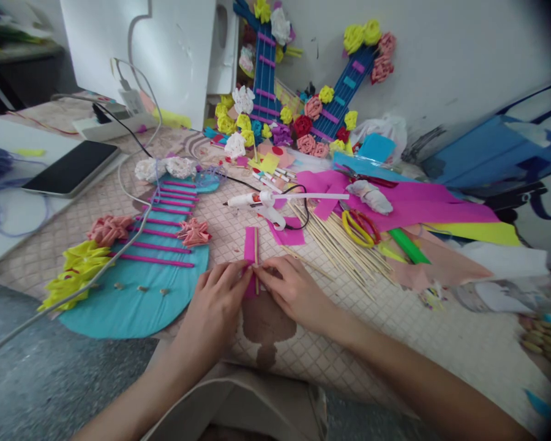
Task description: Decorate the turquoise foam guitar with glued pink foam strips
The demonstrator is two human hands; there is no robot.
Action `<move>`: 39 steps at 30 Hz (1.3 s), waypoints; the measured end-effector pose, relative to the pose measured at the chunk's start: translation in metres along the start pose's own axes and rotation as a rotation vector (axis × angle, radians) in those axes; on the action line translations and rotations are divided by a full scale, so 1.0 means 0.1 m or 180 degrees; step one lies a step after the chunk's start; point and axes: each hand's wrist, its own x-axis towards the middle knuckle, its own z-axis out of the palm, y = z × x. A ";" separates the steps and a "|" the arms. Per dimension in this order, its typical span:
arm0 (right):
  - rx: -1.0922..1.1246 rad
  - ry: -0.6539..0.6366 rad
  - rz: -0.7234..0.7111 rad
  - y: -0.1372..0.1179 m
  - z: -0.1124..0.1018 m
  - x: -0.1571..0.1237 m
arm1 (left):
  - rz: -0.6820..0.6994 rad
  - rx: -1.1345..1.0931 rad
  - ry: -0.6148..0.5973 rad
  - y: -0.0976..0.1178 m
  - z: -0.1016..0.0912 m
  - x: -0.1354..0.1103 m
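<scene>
head view: my left hand [215, 306] and right hand [294, 293] pinch a narrow pink paper strip [249, 244] against a thin wooden skewer [256, 242], fingertips clamped either side (so paper hugs stick).

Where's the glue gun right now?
Head view, centre: the white glue gun lies on the mat, just beyond the pink paper strip and left of the bamboo skewers.
</scene>
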 end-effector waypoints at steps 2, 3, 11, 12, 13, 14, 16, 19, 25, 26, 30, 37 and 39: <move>-0.0032 -0.0052 -0.0028 0.00 -0.01 0.02 | -0.0052 -0.0224 0.0172 -0.02 0.01 -0.01; -0.0045 -0.0076 -0.0037 0.00 -0.01 0.03 | -0.0083 -0.0332 0.0279 -0.03 0.02 -0.02; 0.0130 -0.0103 -0.0057 0.02 -0.01 0.08 | 0.0160 -0.0522 0.0472 0.01 -0.01 -0.09; 0.0168 -0.0078 -0.0045 0.02 0.00 0.09 | 0.0253 -0.0484 0.0451 0.02 0.00 -0.09; 0.0199 -0.0057 -0.0034 0.03 0.00 0.09 | 0.0337 -0.0439 0.0436 0.03 0.00 -0.10; 0.0219 -0.0046 -0.0022 0.03 0.00 0.09 | 0.0395 -0.0381 0.0418 0.04 0.01 -0.10; 0.0222 -0.0042 -0.0022 0.04 0.00 0.10 | 0.0413 -0.0239 0.0412 0.06 0.03 -0.10; 0.0257 -0.0036 -0.0077 0.05 0.01 0.10 | 0.0305 -0.0091 0.0482 0.07 0.06 -0.12; 0.0557 0.0249 -0.0096 0.14 0.03 0.12 | 0.0247 -0.0195 0.0581 0.08 0.06 -0.12; 0.0471 0.0234 -0.0112 0.14 0.03 0.13 | 0.0239 -0.0215 0.0569 0.08 0.06 -0.12; 0.0047 0.0065 -0.0206 0.15 0.02 0.18 | 0.0194 -0.0293 0.0491 0.08 0.05 -0.12; -0.0585 -0.0117 -0.0800 0.27 -0.02 0.40 | 0.0142 -0.0494 0.0517 0.07 0.07 -0.13; -0.0735 -0.0143 -0.1055 0.33 -0.03 0.49 | 0.0064 -0.0519 0.0571 0.07 0.08 -0.12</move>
